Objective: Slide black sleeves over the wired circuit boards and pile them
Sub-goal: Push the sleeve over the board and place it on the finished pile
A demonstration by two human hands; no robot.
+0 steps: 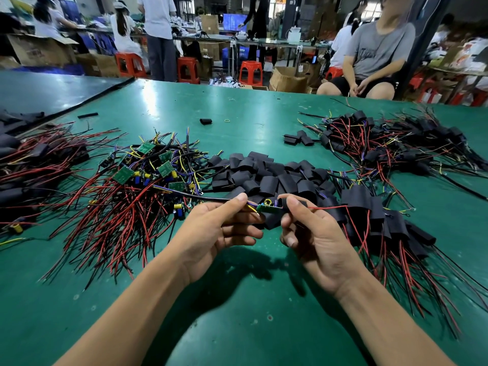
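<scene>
My left hand [219,228] pinches the black lead and coloured wires between thumb and forefinger, the other fingers curled beneath. My right hand [311,231] is curled too, thumb and forefinger nipping a black sleeve [272,220] at the right end of the green circuit board [269,208]. The board hangs above the table [237,326], just near of the loose sleeves [264,175]. I cannot tell how far it has gone in.

To do this well, I think I should keep the left-hand wires taut and in line with the board so it goes in flat. The capacitors look likely to catch on the sleeve's lip, so I would squeeze the mouth into an oval first. The red wire [330,206] runs out to the right; it should stay straight, not bunched inside. Then it goes onto the sleeved pile [375,215] at my right, well apart from the bare boards [148,175] on the left.
</scene>
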